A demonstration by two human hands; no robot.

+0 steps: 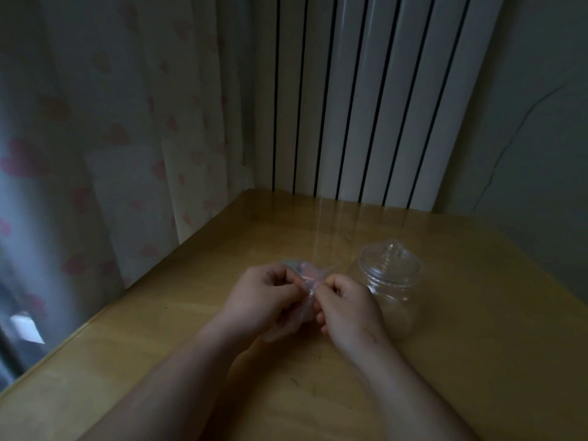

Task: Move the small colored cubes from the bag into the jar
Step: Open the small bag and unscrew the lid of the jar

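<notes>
A small clear plastic bag [307, 278] with a pinkish tint is held over the middle of the wooden table [477, 361]. My left hand [264, 297] pinches its left edge and my right hand [346, 310] pinches its right edge, fingertips close together. The cubes inside are too dim and blurred to make out. A clear glass jar [386, 288] stands upright just right of my right hand, with its knobbed glass lid [390, 259] on top. The jar looks empty.
The table sits in a corner. A pale curtain with pink heart shapes [111, 138] hangs along its left edge. A white ribbed radiator [366, 97] stands behind the far edge, and a grey wall lies to the right.
</notes>
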